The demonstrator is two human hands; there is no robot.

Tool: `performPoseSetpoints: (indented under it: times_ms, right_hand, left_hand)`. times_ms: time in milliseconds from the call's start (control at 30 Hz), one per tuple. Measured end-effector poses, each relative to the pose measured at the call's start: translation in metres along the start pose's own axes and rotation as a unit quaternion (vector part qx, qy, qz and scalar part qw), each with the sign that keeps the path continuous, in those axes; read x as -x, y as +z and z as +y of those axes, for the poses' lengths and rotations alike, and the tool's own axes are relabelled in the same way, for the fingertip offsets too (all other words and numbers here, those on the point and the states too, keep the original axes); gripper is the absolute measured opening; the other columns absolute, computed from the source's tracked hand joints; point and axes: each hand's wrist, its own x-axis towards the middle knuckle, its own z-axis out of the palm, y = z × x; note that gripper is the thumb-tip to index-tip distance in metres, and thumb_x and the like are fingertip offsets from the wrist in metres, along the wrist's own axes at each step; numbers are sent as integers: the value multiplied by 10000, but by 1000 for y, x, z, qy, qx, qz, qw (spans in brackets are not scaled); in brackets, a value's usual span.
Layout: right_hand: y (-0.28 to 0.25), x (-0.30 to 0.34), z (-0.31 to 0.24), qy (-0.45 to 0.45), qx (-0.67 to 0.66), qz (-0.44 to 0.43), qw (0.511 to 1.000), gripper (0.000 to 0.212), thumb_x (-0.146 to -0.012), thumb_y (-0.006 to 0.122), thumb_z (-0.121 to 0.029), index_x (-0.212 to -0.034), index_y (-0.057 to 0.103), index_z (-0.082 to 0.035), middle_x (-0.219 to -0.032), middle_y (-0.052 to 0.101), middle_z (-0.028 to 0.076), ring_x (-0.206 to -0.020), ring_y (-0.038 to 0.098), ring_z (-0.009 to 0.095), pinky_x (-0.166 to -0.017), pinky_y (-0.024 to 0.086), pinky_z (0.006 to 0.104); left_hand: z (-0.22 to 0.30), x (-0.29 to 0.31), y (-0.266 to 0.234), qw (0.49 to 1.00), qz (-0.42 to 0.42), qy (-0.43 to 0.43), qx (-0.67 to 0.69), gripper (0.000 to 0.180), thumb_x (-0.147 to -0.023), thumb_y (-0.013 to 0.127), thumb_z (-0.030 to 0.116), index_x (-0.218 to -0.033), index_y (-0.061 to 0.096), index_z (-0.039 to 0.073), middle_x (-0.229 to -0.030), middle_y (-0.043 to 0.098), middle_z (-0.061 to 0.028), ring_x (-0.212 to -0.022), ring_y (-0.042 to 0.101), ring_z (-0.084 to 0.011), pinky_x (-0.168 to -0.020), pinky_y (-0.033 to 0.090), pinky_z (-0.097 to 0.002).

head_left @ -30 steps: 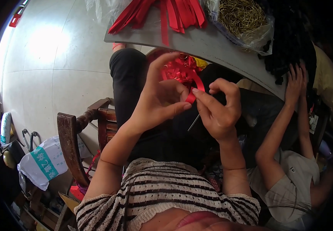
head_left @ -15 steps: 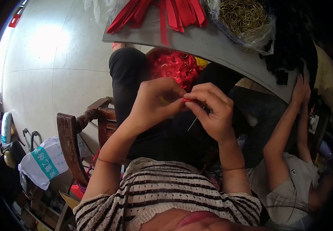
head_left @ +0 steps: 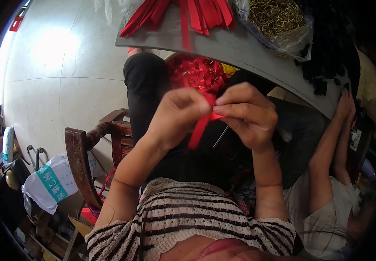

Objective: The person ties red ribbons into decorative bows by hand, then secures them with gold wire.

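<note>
Head view. I am watching both hands meeting at chest height above the lap. The left hand [head_left: 177,115] is curling its fingers inward, thumb and forefinger pressing together on a red ribbon strip [head_left: 200,127]. The right hand [head_left: 246,114] is pinching the same strip from the other side, its fingertips touching those of the left hand. The strip's free end is hanging down and slightly leftward between the two wrists. A thin metal pin or wire [head_left: 221,137] is showing just below the right hand; I cannot tell how it is being held.

Directly behind the hands, a heap of finished red ribbon pieces [head_left: 199,74] is lying in the lap. Above it, the grey tabletop [head_left: 240,45] is carrying a fan of long red ribbon lengths [head_left: 183,13] at its far edge and, to the right, a clear plastic bag of brass-coloured wire hooks [head_left: 277,19]. Small black pieces [head_left: 327,69] are lying near the table's right end.

At lower left, beside a dark wooden chair [head_left: 81,161], a white sack with a green label band [head_left: 51,182] is leaning on the floor; the band is running diagonally across it. A small red rectangular sign [head_left: 16,24] is sitting at the upper left, near the rim.

At right, another person's arms [head_left: 333,143] are reaching up to the table edge.
</note>
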Motion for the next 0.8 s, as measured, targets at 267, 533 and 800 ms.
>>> performPoseSetpoints:
  times_ms: [267,533,800]
  right_hand:
    - [0,5,-25,82,52,-10,995,97,-712,698,-12,-797,653,-2,-779,624,92,-677,606,190,-603,470,251]
    - [-4,11,-25,403,-263,-11,876,92,-787,645,7,-879,637,0,-790,639,71,-680,613,104,-586,473,235]
    - [-2,19,-21,271,-128,-35,953,79,-777,627,45,-852,649,34,-832,645,105,-704,621,133,-568,489,230]
  left_hand:
    - [19,2,8,748,-68,298,-588,83,-709,666,-40,-774,630,-2,-705,588,-82,-664,603,-186,-628,472,-251]
    - [11,10,19,967,0,157,-203,175,-784,637,-63,-957,618,-50,-840,638,-67,-789,622,-124,-700,519,-234]
    - [13,6,3,942,-16,164,-294,109,-772,657,-35,-875,624,-36,-817,629,-76,-691,597,-114,-626,477,-221]
